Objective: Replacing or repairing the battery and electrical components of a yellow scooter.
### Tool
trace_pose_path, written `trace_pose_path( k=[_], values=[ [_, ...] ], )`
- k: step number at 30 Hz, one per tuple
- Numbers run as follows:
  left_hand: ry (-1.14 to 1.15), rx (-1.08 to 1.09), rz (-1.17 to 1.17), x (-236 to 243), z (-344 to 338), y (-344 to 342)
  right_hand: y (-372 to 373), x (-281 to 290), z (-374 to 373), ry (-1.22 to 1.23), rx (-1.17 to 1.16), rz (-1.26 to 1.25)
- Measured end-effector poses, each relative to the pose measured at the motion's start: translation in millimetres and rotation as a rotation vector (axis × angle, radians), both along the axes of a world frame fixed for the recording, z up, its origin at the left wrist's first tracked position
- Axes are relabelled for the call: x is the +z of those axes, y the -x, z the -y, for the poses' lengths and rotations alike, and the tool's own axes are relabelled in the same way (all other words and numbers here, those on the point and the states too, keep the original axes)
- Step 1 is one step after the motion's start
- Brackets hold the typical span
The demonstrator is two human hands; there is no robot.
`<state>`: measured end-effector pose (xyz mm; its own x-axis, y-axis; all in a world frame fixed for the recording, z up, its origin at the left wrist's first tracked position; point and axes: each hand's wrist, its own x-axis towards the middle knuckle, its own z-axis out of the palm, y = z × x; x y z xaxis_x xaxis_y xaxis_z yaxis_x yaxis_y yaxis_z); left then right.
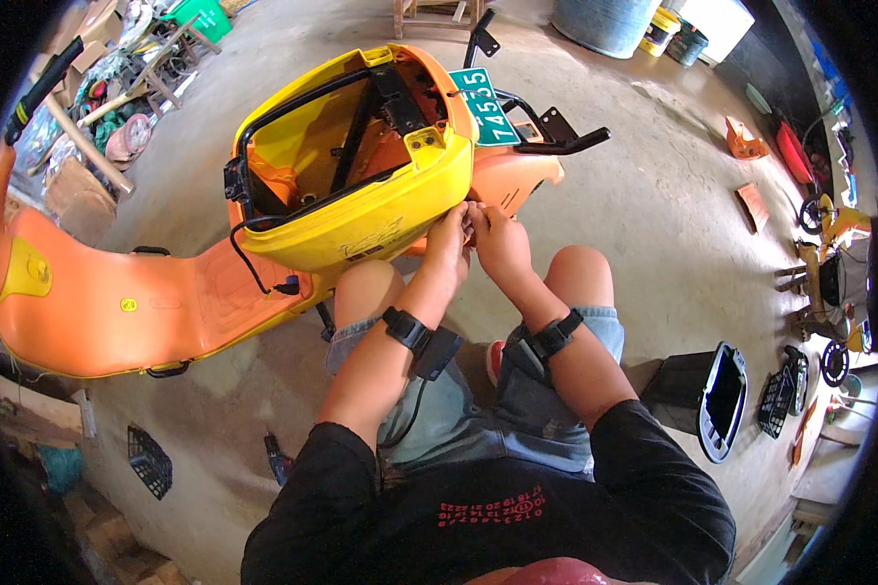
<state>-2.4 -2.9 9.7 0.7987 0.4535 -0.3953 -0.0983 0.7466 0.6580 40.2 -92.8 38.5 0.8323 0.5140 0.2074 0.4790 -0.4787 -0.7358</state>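
An orange and yellow electric scooter (pixel 117 292) stands before me, its seat off and the yellow rear body panel (pixel 361 229) framing an open cavity. At the lower rear edge of that panel, my left hand (pixel 449 239) and my right hand (pixel 499 242) meet with closed, pinched fingers. Whatever lies between the fingertips is too small and hidden to make out. Just above my hands is a green license plate (pixel 485 105), beside a black rear rack (pixel 561 144). A black cable (pixel 248 255) hangs from the front of the cavity onto the footboard.
A black plastic bin (pixel 681 392) lies on the floor to my right, near a black basket (pixel 777 402). On the left are a cordless drill (pixel 279 458) and a black grille-like part (pixel 149 462). A blue barrel (pixel 605 24) stands at the back; clutter fills the far left.
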Motion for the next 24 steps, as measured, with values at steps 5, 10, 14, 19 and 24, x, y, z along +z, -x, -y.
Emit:
trace_pose_path(
  k=[5,10,14,19,24],
  values=[
    [0.023,0.031,0.01,5,3,-1,-4,2,-1,0.07,0.029,-0.091],
    [-0.013,0.034,0.03,-1,0,-1,0,0,-1,0.014,0.007,-0.004],
    [-0.01,0.055,-0.001,-4,-3,0,10,13,-1,0.036,-0.023,0.056],
    [-0.002,0.002,-0.009,1,0,0,3,4,1,0.001,-0.012,0.019],
    [0.005,-0.018,0.043,-8,-4,-2,-2,0,-3,0.019,0.01,-0.138]
  ],
)
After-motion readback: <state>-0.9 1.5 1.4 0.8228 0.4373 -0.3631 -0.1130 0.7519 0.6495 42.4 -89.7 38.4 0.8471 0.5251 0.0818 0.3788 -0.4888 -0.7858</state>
